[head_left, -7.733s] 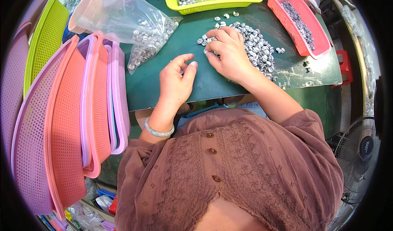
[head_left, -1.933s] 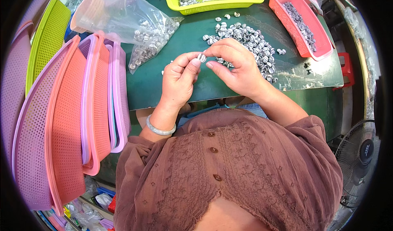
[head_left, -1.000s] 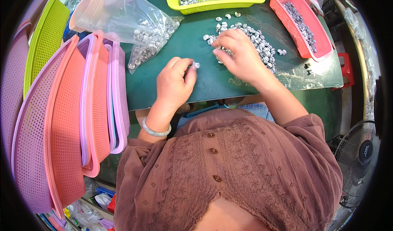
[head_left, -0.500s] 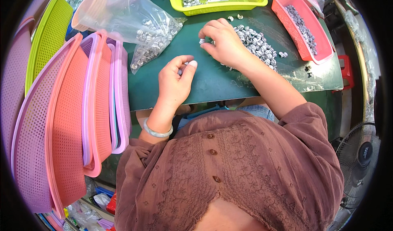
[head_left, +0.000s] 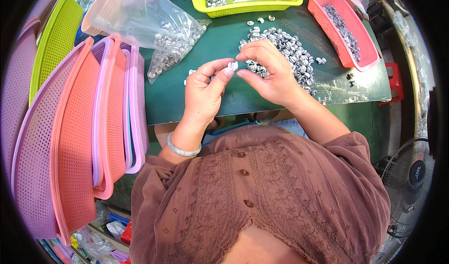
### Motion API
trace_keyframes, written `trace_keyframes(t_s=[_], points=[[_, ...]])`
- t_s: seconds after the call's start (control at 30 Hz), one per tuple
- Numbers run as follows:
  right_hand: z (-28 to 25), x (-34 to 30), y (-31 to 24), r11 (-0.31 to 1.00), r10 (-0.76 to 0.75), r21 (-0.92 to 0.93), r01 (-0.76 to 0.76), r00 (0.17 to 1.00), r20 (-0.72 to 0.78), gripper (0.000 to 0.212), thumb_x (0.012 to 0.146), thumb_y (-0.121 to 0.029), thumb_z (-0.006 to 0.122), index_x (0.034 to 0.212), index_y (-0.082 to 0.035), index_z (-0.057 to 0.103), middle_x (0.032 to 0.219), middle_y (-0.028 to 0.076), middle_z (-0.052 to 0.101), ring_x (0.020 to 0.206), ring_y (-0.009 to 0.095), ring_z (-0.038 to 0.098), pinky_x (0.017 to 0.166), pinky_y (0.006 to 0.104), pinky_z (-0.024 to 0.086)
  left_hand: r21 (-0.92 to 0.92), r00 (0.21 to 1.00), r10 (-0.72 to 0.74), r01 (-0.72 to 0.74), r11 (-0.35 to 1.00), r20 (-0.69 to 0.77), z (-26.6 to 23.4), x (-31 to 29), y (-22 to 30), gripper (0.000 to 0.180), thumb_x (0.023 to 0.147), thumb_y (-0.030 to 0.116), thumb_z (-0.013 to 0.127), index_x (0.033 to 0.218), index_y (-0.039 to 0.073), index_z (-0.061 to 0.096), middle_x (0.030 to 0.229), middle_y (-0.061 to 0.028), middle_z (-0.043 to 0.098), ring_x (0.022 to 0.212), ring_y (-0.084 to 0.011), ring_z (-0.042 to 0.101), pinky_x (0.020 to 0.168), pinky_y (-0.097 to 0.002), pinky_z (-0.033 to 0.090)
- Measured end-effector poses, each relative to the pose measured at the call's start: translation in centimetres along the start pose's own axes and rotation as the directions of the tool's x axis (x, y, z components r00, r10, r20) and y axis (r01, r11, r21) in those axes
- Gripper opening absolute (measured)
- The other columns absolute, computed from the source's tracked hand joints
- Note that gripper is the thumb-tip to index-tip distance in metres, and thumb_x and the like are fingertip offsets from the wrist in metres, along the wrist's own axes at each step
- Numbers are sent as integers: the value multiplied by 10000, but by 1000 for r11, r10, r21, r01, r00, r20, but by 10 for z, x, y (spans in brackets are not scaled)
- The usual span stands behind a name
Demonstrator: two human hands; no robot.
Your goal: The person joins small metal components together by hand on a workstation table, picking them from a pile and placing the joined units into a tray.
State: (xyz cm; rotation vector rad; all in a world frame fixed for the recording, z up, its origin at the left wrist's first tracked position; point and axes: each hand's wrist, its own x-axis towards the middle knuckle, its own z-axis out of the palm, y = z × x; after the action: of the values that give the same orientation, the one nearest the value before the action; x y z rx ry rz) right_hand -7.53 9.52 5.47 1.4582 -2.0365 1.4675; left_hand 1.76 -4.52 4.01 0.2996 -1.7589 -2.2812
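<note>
My left hand point(head_left: 202, 88) pinches a small round grooved silver piece point(head_left: 232, 66) between thumb and index fingertip. Similar pieces point(head_left: 191, 73) show behind its fingers; whether these lie on the table or in the hand I cannot tell. Just right of the pinched piece is my right hand point(head_left: 273, 74), its thumb and index finger apart with nothing seen between them. Behind and beside the right hand lies a loose pile of the same silver pieces point(head_left: 299, 60), partly covered by that hand. A few single ones point(head_left: 260, 20) lie beyond the pile.
A clear plastic bag of silver pieces point(head_left: 170, 46) lies on the green table point(head_left: 224, 34) at left. A yellow-green basket point(head_left: 248, 11) stands at the far side, a pink basket point(head_left: 369, 60) at right. Stacked baskets point(head_left: 77, 170) crowd the left. A fan point(head_left: 409, 179) stands at lower right.
My right hand has come back from the pile's far left edge toward my left hand. My left hand has shifted slightly right, and a silver piece now shows at its fingertips.
</note>
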Motion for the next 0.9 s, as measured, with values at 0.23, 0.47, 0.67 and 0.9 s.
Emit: trace_keyframes(t_s=[0.23,0.47,0.67,0.9], points=[[-4,-8,3,981,126,136,-137,988,87,205,744,-3,665,940,-8,606,922,90,595,822,181,584,720,280,471,126,977,213,-215,969,25,-1,-1,-9,191,820,20,647,1005,-15,614,832,9,603,675,-21,487,588,-148,393],[-3,-15,-1,557,510,607,-567,810,289,146,823,-21,624,966,8,617,931,35,616,875,92,577,780,236,475,107,982,187,-187,977,5,4,-5,-6,186,803,15,667,980,-13,619,796,24,585,679,-18,481,603,-147,389],[1,-16,1,520,497,669,-531,825,268,148,818,-53,653,953,2,634,871,10,628,805,69,580,736,209,479,33,991,131,-131,991,-1,6,-6,-5,155,797,27,678,943,5,632,743,52,559,646,-5,451,577,-147,373],[-3,-19,4,607,459,590,-532,841,286,122,808,-11,641,925,14,615,881,19,598,817,88,570,743,223,470,3,996,10,-10,1000,87,2,-10,-3,139,816,45,660,947,11,631,744,57,546,651,-10,451,590,-146,375]])
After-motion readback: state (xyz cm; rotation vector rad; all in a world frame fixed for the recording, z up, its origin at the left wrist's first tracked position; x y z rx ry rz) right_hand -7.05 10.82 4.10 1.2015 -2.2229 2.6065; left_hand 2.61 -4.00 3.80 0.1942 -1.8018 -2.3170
